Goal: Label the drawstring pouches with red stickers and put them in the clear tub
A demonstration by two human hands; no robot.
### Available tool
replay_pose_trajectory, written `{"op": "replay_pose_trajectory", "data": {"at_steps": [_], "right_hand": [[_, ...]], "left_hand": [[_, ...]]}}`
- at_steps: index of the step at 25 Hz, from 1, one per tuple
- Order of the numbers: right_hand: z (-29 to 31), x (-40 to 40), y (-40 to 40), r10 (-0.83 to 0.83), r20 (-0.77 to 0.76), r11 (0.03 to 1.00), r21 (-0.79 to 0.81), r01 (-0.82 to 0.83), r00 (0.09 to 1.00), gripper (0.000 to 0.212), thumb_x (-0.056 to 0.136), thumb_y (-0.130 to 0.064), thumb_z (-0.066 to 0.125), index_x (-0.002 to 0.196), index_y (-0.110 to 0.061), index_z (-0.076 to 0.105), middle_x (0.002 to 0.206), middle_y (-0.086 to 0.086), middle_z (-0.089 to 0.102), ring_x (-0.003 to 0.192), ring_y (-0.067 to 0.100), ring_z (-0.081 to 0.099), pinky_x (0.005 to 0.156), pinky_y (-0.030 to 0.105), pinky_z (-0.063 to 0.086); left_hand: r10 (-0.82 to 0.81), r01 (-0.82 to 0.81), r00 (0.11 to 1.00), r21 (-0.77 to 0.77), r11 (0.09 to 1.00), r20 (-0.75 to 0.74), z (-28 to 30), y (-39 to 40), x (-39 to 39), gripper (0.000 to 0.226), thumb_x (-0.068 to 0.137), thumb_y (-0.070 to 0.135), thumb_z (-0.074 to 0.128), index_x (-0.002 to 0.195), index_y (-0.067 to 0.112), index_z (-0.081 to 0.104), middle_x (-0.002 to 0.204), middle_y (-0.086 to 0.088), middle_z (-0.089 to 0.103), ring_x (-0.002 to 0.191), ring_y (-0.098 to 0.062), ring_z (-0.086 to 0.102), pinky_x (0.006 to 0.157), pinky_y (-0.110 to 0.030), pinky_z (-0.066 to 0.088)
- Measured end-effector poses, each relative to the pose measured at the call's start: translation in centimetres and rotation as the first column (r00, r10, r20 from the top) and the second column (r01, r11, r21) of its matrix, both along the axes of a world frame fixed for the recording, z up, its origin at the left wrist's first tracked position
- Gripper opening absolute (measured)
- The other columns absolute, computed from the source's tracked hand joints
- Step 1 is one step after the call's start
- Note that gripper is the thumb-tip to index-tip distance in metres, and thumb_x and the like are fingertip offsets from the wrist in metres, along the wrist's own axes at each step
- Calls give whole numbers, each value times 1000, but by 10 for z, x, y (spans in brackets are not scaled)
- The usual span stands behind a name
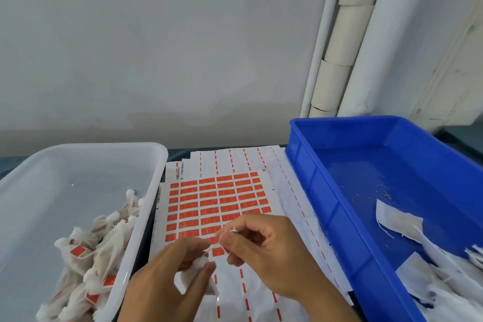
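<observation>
Nearest, the left hand (167,277) pinches one white pouch (194,276) at its gathered neck, fingers curled round it; the right hand (264,251) pinches the pouch's drawstring (217,244) between thumb and forefinger, and it appears to run taut between the two hands; both hover over the sticker sheet (217,204). Whether a sticker is already on the string I cannot tell; the fingers hide it.

Risks, as I judge them: a tug too hard could pull the string from the neck or loosen the pouch; a sticker folded askew could stick to a fingertip or to itself.

Counts: one pouch in hand; the clear tub (86,165), on the left, holds a heap of labelled pouches, too tangled to count, four red tags showing; the top sheet carries roughly fifty red stickers, over several spent sheets; the blue crate (339,191), on the right, holds a heap of loose unlabelled pouches at its near end.
</observation>
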State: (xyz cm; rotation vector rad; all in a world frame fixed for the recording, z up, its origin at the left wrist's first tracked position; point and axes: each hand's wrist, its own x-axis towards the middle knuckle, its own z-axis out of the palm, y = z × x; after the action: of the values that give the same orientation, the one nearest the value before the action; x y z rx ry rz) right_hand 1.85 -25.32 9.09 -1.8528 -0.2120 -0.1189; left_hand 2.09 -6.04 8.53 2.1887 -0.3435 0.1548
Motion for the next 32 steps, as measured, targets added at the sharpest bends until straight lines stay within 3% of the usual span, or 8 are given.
{"op": "replay_pose_trajectory", "data": {"at_steps": [5, 11, 17, 20, 22, 25, 28, 32], "right_hand": [[2, 0, 2, -25, 34, 999, 31, 24, 999, 10, 92, -46, 69, 98, -39, 73, 86, -18, 75, 81, 14, 75, 73, 20, 60], [-5, 4, 2, -21, -26, 998, 54, 22, 999, 21, 90, -53, 68, 104, -38, 74, 90, -14, 77, 83, 16, 75, 75, 23, 61], [-18, 7, 2, 24, -144, 996, 89, -11, 989, 52, 79, -74, 68, 125, -52, 58, 114, -20, 73, 96, 12, 75, 82, 28, 62], [-25, 6, -1, -30, -143, 995, 91, 43, 989, 46, 77, -80, 65, 119, -64, 53, 113, -24, 71, 96, 10, 74, 81, 25, 61], [-33, 5, -4, -54, -138, 993, 99, 68, 989, 43, 76, -82, 63, 115, -68, 52, 111, -24, 71, 95, 10, 74, 81, 25, 61], [-41, 1, -8, -75, -138, 987, 130, 93, 988, 39, 78, -79, 63, 113, -62, 58, 108, -18, 73, 94, 13, 74, 79, 23, 60], [-46, -3, -13, -121, -109, 978, 158, 138, 987, 32, 84, -70, 62, 111, -53, 66, 104, -10, 75, 88, 17, 74, 75, 23, 59], [-47, -5, -9, -141, -110, 985, 82, 151, 984, 20, 88, -60, 58, 108, -58, 62, 105, -21, 74, 89, 9, 74, 71, 15, 57]], "left_hand": [[-29, 28, 999, -42, 999, -24, 5, 7, 1, 30, 56, 44, 75, 84, 41, 63, 68, 45, 59, 74, 16, 65, 65, -2, 49], [-55, 47, 997, -116, 992, -62, -3, 8, 4, 31, 58, 42, 76, 86, 35, 67, 82, 51, 58, 80, 17, 65, 63, -1, 50], [29, -38, 984, 44, 998, 177, 18, 28, 9, 25, 64, 48, 75, 86, 47, 65, 86, 42, 65, 72, 16, 65, 51, 1, 45], [147, -153, 962, 9, 988, 231, 23, 60, 26, 32, 77, 59, 74, 107, 49, 65, 91, 31, 71, 64, 5, 66, 47, -12, 50], [226, -230, 953, -4, 973, 202, 26, 90, 45, 51, 79, 76, 64, 119, 43, 64, 94, 24, 73, 66, 1, 69, 46, -23, 53], [317, -354, 908, 96, 930, 275, 31, 133, 82, 60, 75, 82, 59, 121, 45, 60, 93, 23, 71, 75, -1, 71, 60, -34, 60], [427, -485, 859, 182, 855, 284, 48, 143, 112, 38, 73, 74, 66, 102, 51, 59, 75, 22, 67, 69, 3, 65, 57, -29, 54], [435, -444, 895, 290, 847, 100, 40, 139, 145, 30, 84, 44, 77, 107, 29, 66, 80, 14, 64, 71, -10, 63, 65, -31, 49]]}}
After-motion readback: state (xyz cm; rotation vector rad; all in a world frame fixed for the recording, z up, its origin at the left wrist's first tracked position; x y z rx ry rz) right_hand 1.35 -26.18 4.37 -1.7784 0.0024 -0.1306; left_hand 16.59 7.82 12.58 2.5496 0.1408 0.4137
